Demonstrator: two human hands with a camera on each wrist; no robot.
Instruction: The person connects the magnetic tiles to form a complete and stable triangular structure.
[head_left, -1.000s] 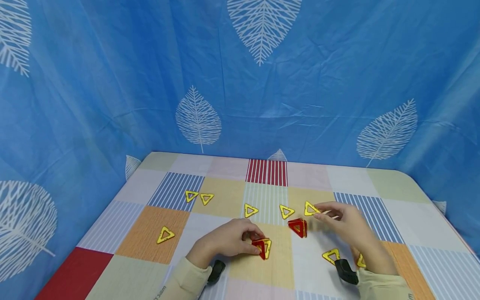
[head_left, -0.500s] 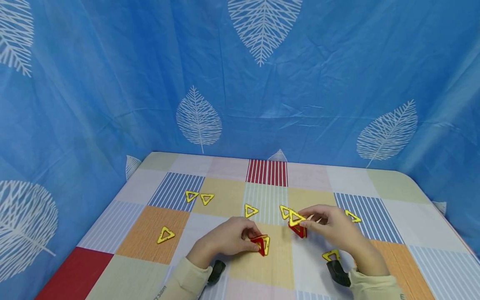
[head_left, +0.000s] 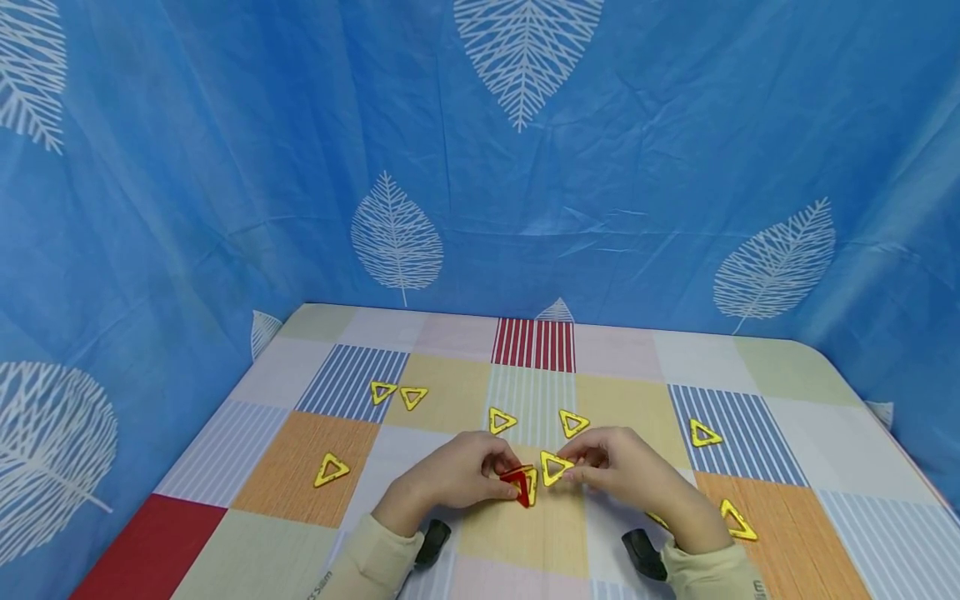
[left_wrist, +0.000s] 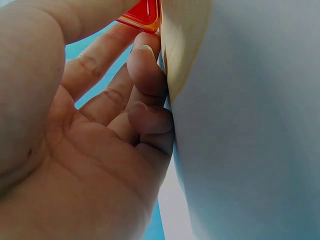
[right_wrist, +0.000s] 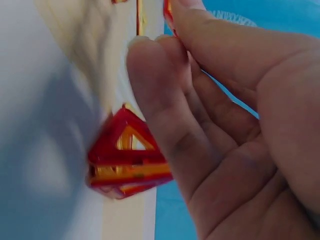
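Note:
My left hand [head_left: 504, 485] grips a small upright stack of red and yellow triangle tiles [head_left: 524, 486] on the checked tablecloth [head_left: 525, 533]; the red edge [left_wrist: 143, 13] shows above the fingers in the left wrist view. My right hand [head_left: 576, 472] pinches a single yellow triangle [head_left: 553, 467] just right of that stack, almost touching it. A second red and yellow triangle stack [right_wrist: 127, 156] stands under the right palm; the head view hides it.
Loose yellow triangles lie about: two at the back left [head_left: 397, 394], one at the left [head_left: 330, 469], two behind the hands [head_left: 501, 420] [head_left: 573, 422], two at the right [head_left: 703, 432] [head_left: 737, 520]. A blue leaf-print cloth [head_left: 480, 167] walls in the table.
My right hand picked up a yellow triangle and carried it left, from the far right stack over to the stack in my left hand. The left hand stayed put.

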